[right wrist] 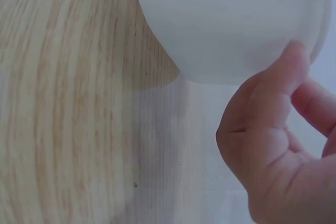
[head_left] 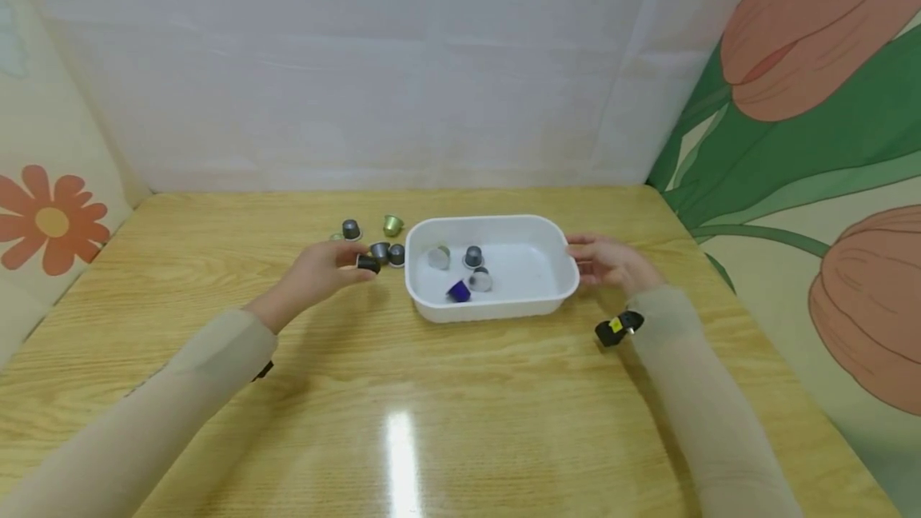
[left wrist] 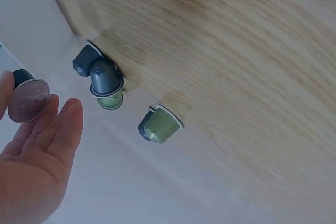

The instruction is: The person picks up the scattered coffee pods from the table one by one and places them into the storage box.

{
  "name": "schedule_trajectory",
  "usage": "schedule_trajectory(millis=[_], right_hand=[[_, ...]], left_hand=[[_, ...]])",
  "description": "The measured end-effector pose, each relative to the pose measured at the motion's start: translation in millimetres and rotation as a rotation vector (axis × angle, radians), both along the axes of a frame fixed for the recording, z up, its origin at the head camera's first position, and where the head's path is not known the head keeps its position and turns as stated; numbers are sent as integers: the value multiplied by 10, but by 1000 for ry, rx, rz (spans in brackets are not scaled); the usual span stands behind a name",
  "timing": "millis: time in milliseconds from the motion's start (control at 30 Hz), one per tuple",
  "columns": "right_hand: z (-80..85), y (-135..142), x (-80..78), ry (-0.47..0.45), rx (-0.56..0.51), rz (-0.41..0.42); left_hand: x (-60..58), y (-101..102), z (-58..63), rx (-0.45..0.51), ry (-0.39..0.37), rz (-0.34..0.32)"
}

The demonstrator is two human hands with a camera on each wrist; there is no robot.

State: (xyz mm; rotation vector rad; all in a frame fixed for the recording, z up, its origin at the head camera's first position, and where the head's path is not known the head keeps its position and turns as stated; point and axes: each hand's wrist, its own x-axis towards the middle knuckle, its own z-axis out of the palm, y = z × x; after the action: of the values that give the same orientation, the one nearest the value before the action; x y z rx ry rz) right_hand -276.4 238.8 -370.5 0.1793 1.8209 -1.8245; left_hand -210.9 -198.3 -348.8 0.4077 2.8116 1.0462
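Observation:
My left hand point(head_left: 327, 272) pinches a dark coffee capsule point(head_left: 368, 264) between thumb and fingers, just left of a white plastic tub point(head_left: 496, 312). Its round foil lid point(left wrist: 29, 101) faces the camera in the left wrist view. At the tub's right end, the fingers of my right hand point(head_left: 612, 262) hold the rim; one fingertip point(right wrist: 295, 56) presses the outer wall. Inside the tub lie a purple capsule point(head_left: 458, 292), a dark upright capsule point(head_left: 473, 256) and two others showing pale lids point(head_left: 438, 258). The tub stands on the wooden table.
Several capsules sit on the table beyond my left hand: a green one point(head_left: 392, 225), a dark one point(head_left: 350, 229) and two dark ones together point(head_left: 396, 255) close to the tub's left end. A white cloth backdrop point(head_left: 403, 102) rises behind the table point(head_left: 504, 422).

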Motion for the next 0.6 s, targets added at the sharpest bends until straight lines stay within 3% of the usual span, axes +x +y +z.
schedule_trajectory(millis=[333, 600], right_hand=[[11, -13, 17, 7, -10, 10], [-1, -5, 0, 5, -30, -1]], left_hand=[[13, 163, 77, 24, -21, -12], [1, 286, 134, 13, 48, -55]])
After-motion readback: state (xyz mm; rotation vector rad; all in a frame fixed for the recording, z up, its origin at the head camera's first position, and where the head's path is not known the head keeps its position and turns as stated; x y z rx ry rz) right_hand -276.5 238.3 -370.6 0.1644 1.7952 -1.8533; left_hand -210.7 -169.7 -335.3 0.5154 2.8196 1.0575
